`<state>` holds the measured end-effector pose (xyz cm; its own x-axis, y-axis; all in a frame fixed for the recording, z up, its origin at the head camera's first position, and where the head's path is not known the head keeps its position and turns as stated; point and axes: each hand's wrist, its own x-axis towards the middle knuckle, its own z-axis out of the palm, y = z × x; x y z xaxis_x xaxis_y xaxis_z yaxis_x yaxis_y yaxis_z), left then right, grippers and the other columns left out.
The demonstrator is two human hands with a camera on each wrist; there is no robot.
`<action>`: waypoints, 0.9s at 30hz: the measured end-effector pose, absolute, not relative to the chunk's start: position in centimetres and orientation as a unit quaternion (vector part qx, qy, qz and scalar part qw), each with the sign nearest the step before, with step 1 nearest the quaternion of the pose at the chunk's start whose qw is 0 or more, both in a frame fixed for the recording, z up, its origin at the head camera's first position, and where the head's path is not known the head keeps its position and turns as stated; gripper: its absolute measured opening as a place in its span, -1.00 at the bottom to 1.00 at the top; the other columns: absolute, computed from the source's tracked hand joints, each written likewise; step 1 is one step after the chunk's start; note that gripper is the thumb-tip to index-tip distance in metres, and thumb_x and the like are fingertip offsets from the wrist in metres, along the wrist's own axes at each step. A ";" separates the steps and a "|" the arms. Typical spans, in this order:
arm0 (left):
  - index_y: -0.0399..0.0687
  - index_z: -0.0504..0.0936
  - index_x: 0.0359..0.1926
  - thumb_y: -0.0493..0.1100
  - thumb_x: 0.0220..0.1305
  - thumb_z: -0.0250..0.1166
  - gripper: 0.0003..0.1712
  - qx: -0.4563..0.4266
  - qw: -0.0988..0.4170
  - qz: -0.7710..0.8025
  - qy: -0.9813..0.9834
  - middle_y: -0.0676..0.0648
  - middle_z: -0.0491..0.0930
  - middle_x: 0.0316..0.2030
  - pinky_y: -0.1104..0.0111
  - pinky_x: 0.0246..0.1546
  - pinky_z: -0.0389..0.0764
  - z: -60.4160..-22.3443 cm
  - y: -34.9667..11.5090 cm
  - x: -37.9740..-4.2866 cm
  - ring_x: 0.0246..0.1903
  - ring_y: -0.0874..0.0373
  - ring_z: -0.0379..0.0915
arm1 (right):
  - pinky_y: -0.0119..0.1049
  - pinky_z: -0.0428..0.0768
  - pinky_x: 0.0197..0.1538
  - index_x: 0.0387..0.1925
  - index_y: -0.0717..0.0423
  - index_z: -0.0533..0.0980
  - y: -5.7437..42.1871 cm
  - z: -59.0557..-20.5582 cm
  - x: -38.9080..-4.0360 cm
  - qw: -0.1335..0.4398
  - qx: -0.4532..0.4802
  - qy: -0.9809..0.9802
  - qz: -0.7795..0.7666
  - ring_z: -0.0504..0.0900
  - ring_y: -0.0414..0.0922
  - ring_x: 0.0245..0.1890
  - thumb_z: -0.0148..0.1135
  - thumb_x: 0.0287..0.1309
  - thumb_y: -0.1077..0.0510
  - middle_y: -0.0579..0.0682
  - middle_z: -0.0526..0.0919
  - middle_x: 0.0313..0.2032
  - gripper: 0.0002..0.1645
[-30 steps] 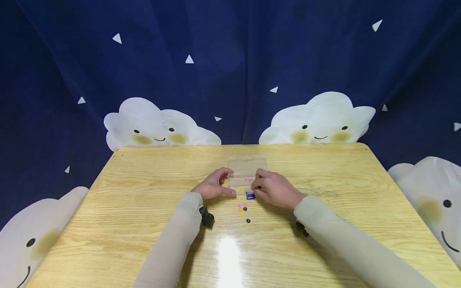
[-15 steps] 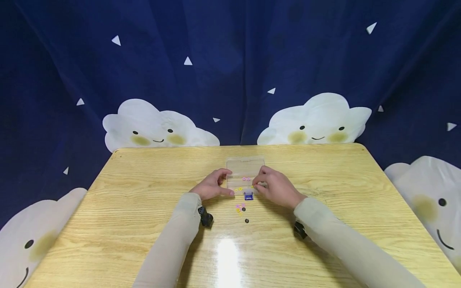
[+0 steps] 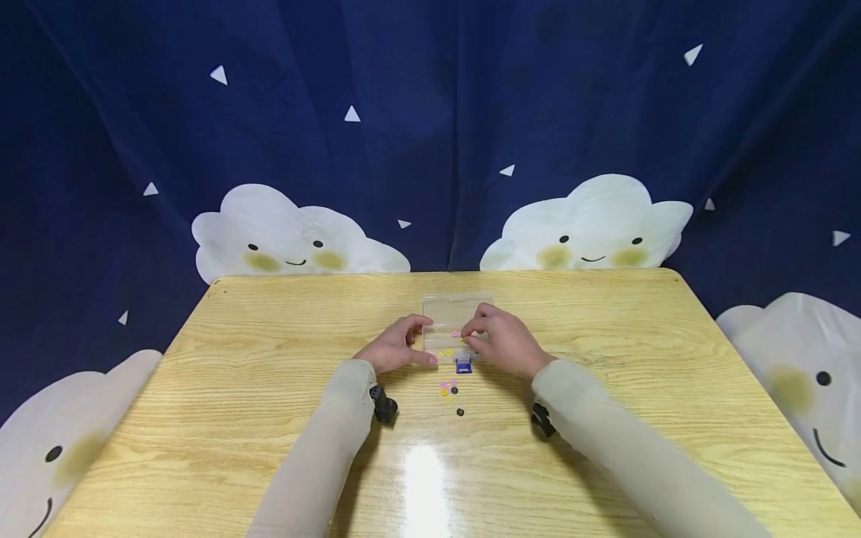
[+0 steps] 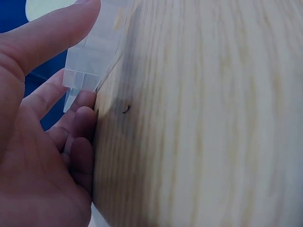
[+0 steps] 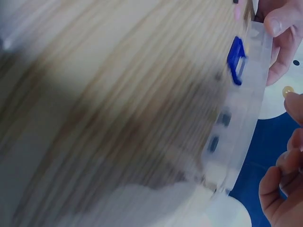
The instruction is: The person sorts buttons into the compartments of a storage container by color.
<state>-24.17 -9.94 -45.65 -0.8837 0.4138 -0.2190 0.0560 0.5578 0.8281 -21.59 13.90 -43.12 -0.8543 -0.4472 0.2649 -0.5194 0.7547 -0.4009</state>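
Note:
A clear plastic box (image 3: 430, 341) with its lid (image 3: 444, 308) raised lies on the table, a blue latch (image 3: 464, 367) at its front. My left hand (image 3: 395, 348) holds the box's left end, thumb at the near side and fingers at the far side. Over the box, my right hand (image 3: 506, 344) pinches a small yellow button (image 5: 288, 90) between thumb and fingertip. Inside the box lie a pink button (image 3: 455, 334) and yellow buttons (image 3: 448, 352). Two dark pieces (image 5: 226, 118) show through its wall in the right wrist view.
Several loose buttons lie on the wooden table (image 3: 269, 388) in front of the box: a black button (image 3: 460, 412), a yellow button (image 3: 444, 391) and a pink button (image 3: 454, 382) among them. A dark blue curtain (image 3: 430, 134) with cloud shapes hangs behind the table.
My right hand has moved left from the box's right end toward its middle, with the yellow button at its fingertips. My left hand has stayed at the box.

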 end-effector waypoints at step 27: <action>0.04 0.36 0.38 -0.11 0.08 0.53 -0.14 0.145 0.191 0.454 0.858 -0.12 0.37 0.14 0.20 0.02 0.32 -45.9 -10.1 -24.1 -0.01 0.03 0.22 | -0.44 0.43 -0.37 -0.29 -0.04 0.76 11.3 -43.2 -21.9 0.059 0.296 -0.936 0.183 0.42 -0.30 -0.49 0.36 0.21 0.13 -0.14 0.54 -0.38 -0.90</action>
